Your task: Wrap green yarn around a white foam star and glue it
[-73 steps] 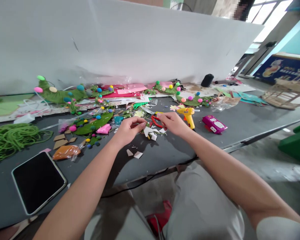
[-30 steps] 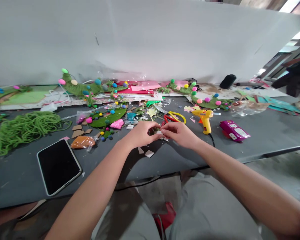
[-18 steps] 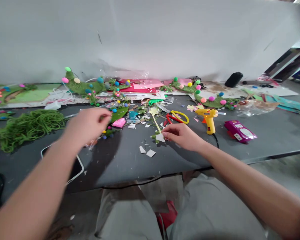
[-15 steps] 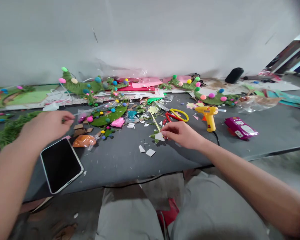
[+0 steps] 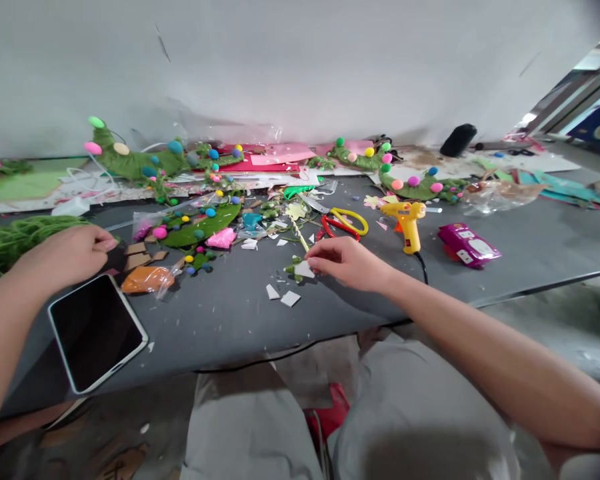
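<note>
My right hand (image 5: 347, 263) is closed in a pinch on the edge of a small white star-shaped piece (image 5: 305, 269), partly wrapped in green yarn, low over the grey table. A pale twisted stick (image 5: 300, 235) reaches from near my fingertips to a pale yellow flower shape (image 5: 296, 211). Over on the left, my left hand (image 5: 73, 257) is closed, fingertips together, beside a heap of green yarn (image 5: 15, 241). What it pinches, if anything, is too small to make out. Below that hand lies a tablet (image 5: 99, 333) with a dark screen.
Red-and-yellow-handled scissors (image 5: 349, 222) lie beyond my right hand. A yellow glue gun (image 5: 407, 227) and a purple packet (image 5: 467, 245) are to the right. Orange (image 5: 147, 280) and pink (image 5: 222, 238) packets lie left of centre. Green wrapped crescents with coloured balls (image 5: 135, 163) line the back.
The view has turned slightly right, so the table's things appear farther left. My left fingers look more tightly together. My right hand keeps its pinch on the star-shaped piece.
</note>
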### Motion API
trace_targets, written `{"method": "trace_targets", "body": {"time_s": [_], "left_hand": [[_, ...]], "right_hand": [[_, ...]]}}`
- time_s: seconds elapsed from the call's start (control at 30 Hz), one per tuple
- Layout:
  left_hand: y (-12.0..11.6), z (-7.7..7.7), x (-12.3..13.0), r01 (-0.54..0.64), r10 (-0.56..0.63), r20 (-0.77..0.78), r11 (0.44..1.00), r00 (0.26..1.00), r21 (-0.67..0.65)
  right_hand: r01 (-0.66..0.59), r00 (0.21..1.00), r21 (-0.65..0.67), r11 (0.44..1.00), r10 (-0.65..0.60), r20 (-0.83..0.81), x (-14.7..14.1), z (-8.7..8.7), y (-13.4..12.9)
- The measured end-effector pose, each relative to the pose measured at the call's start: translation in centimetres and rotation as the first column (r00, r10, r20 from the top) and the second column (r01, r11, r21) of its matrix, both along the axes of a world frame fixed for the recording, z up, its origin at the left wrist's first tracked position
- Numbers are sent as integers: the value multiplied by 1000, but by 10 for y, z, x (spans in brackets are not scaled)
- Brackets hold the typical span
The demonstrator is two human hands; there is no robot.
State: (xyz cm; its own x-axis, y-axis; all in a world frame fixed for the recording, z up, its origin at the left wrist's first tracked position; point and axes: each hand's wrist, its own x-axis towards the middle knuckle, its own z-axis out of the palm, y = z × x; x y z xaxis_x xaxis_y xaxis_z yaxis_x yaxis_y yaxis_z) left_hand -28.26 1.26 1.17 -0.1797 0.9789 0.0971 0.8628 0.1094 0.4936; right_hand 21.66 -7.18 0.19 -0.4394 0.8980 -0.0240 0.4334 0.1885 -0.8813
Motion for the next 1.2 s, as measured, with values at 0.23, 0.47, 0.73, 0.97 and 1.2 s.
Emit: {"method": "trace_targets", "body": {"time_s": [0.23,0.47,0.73,0.97,1.2], "left_hand": [[-60,18,118,236,-260,45,925,964,298],[-97,11,205,296,-461,314,842,830,451],[-114,-10,243,283,-463,237,796,854,535],[-122,-10,228,365,-490,519,871,701,329],[-125,-10,224,333,-360,749,922,556,197]], "right_hand": [[30,972,238,971,-83,218,-18,0,9],[58,996,322,945,-78,50,-52,21,8],[-82,897,-345,935,-82,-435,-91,22,1],[-131,917,-218,967,34,-399,-82,16,0],[5,986,32,999,0,-166,-59,15,3]]}}
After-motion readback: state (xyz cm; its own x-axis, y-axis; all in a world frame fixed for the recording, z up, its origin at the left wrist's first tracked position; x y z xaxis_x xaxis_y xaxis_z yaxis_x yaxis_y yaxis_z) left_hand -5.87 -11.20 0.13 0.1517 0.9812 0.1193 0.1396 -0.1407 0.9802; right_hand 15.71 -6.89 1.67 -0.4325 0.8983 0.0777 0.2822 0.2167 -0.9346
